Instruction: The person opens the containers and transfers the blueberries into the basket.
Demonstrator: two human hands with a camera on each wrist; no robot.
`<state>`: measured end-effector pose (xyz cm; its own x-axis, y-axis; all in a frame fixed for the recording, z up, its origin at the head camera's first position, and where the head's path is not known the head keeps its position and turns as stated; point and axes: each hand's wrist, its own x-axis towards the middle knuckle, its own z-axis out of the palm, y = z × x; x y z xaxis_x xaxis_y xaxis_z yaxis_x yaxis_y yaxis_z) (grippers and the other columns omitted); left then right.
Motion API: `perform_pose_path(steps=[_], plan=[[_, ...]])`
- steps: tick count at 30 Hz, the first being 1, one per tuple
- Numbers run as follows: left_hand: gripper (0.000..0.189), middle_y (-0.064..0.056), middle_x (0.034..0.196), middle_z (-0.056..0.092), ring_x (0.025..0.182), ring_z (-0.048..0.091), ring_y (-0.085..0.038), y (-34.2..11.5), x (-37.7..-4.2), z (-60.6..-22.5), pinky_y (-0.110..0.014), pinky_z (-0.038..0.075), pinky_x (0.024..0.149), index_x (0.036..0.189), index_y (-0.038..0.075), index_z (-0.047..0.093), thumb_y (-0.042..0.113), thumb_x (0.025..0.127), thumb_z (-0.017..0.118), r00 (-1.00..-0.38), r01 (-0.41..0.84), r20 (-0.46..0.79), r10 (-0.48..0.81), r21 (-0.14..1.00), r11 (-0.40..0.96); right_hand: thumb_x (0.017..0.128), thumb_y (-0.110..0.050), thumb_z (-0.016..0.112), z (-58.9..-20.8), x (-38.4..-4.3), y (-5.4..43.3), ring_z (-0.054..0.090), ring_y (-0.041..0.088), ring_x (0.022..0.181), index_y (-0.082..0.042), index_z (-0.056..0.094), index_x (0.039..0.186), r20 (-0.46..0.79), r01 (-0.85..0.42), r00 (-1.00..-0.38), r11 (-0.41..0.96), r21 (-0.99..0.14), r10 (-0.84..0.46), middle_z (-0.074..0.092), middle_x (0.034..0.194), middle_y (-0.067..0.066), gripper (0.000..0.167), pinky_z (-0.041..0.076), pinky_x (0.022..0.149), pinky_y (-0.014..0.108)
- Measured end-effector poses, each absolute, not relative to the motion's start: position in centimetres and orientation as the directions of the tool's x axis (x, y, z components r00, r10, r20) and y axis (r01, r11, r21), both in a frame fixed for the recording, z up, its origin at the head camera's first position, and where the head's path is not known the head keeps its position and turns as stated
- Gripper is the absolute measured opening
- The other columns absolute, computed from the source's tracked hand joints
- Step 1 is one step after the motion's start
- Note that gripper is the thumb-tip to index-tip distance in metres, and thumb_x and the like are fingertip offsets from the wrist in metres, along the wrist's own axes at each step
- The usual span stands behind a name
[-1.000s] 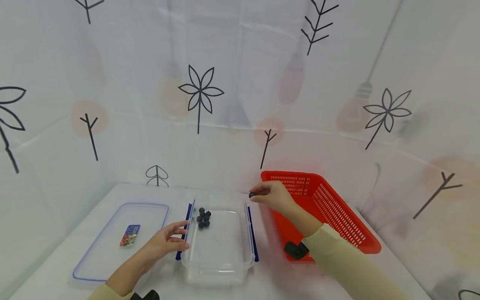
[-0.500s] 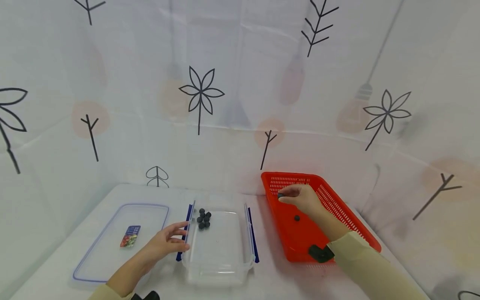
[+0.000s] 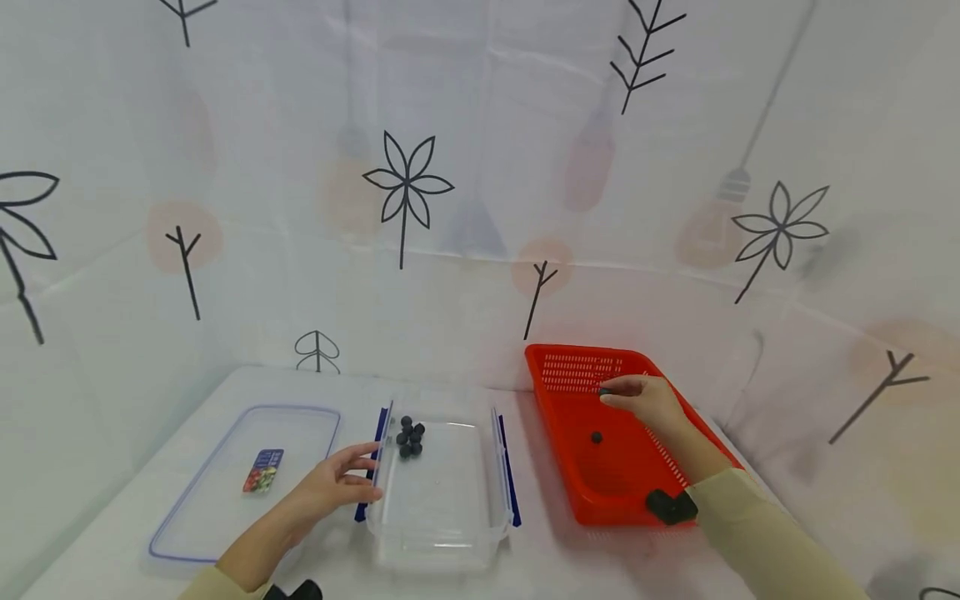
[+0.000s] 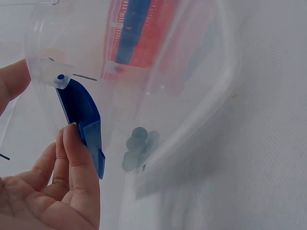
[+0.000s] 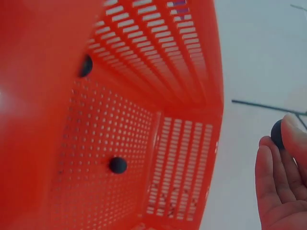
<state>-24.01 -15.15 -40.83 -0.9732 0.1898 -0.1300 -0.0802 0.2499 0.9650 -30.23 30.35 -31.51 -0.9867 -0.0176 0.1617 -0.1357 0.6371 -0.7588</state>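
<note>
Between the thumb and fingertips of my right hand (image 3: pixel 647 404) a dark blueberry (image 5: pixel 277 134) is pinched, above the red basket (image 3: pixel 557 450). Two more berries show inside the basket in the right wrist view: one blueberry (image 5: pixel 118 165) on the perforated floor, another partly hidden by the near wall. My left hand (image 3: pixel 330 485) rests against the left side of a clear plastic container (image 3: pixel 442 500). Its fairly straight fingers touch the blue side latch (image 4: pixel 93 122), which hangs down. A cluster of several blueberries (image 3: pixel 409 438) sits at the container's back left.
A clear lid (image 3: pixel 197 483) with a blue-edged rim lies on the white table at left, bearing a colourful label (image 3: pixel 263 472). Another blue latch (image 3: pixel 510 475) stands on the container's right side. A patterned white cloth (image 3: pixel 450 317) hangs behind the table.
My right hand has moved right, from beside the basket's left rim to over the basket, still pinching the blueberry. The left hand stays at the container; the head view shifts slightly.
</note>
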Motion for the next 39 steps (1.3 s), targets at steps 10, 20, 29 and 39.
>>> perform_pose_path(steps=[10,20,29,39], plan=[[0.071,-0.012,0.124,0.051,0.098,0.055,-0.021,-15.1,-24.0,-40.8,-0.046,0.047,0.086,0.138,0.01,0.042,0.016,0.076,0.077,-0.976,-0.08,-0.127,0.176,0.964,0.252,0.088,-0.025,0.065,-31.6,-31.8,33.0,0.048,0.039,0.109,0.003,0.059,0.12,0.124,-0.107,-0.992,0.673,-0.732,-0.023,0.058,0.116,0.021,0.044,0.038,0.094,0.055],[0.073,-0.013,0.125,0.05,0.098,0.055,-0.022,-15.2,-23.9,-40.9,-0.045,0.048,0.086,0.139,0.008,0.041,0.017,0.076,0.077,-0.974,-0.077,-0.126,0.19,0.967,0.243,0.085,-0.021,0.069,-34.2,-34.1,34.5,0.053,0.034,0.1,0.004,0.063,0.112,0.043,-0.082,-0.996,0.683,-0.725,-0.073,0.064,0.103,0.013,0.036,0.042,0.091,0.053],[0.073,-0.012,0.124,0.05,0.097,0.055,-0.021,-15.1,-23.8,-40.9,-0.044,0.048,0.085,0.139,0.009,0.042,0.017,0.076,0.078,-0.976,-0.081,-0.124,0.179,0.97,0.231,0.083,-0.013,0.071,-35.6,-34.1,34.3,0.056,0.032,0.091,0.004,0.065,0.109,-0.073,0.02,-0.996,0.716,-0.698,-0.043,0.064,0.097,0.012,0.031,0.046,0.087,0.05],[0.072,-0.012,0.124,0.051,0.098,0.055,-0.021,-15.1,-24.0,-40.9,-0.044,0.047,0.087,0.139,0.009,0.041,0.018,0.077,0.077,-0.975,-0.061,-0.107,0.197,0.972,0.226,0.085,-0.005,0.067,-36.2,-33.5,34.7,0.057,0.035,0.09,0.009,0.062,0.109,-0.091,0.046,-0.996,0.696,-0.717,-0.027,0.064,0.096,0.013,0.028,0.048,0.084,0.049]])
